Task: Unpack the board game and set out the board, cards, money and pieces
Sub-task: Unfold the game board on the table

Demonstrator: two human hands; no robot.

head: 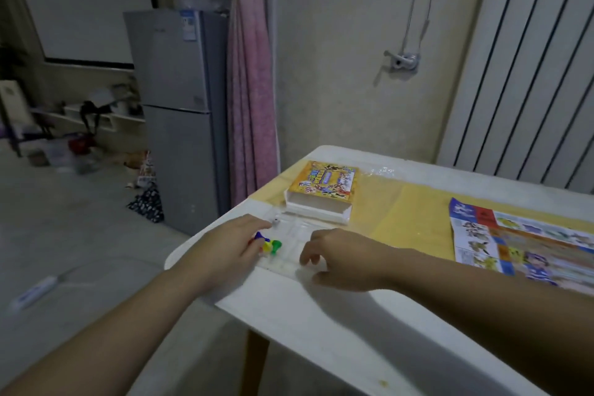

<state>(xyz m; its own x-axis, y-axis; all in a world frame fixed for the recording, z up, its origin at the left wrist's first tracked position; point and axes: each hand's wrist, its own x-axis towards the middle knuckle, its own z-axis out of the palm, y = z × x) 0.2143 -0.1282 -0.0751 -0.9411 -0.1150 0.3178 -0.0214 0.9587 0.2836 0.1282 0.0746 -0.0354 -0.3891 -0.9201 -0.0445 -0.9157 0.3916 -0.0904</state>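
The yellow game box [324,188] lies on the white table [321,325] near its far left corner, its white inner tray showing at the front. The printed game board [520,244] lies unfolded at the right. A clear plastic insert tray [295,236] sits in front of the box with a small white die [275,221] at its far left corner. My left hand [231,244] holds several coloured pawns [268,243], blue, yellow and green, at the tray's left side. My right hand [340,259] rests with bent fingers on the tray's near edge, holding nothing.
A yellow runner [411,219] covers the table's middle under clear film. The table's left edge and rounded corner lie just beside my left hand. Beyond it stand a grey fridge [180,112] and a pink curtain [250,90]. A radiator [527,67] lines the wall behind.
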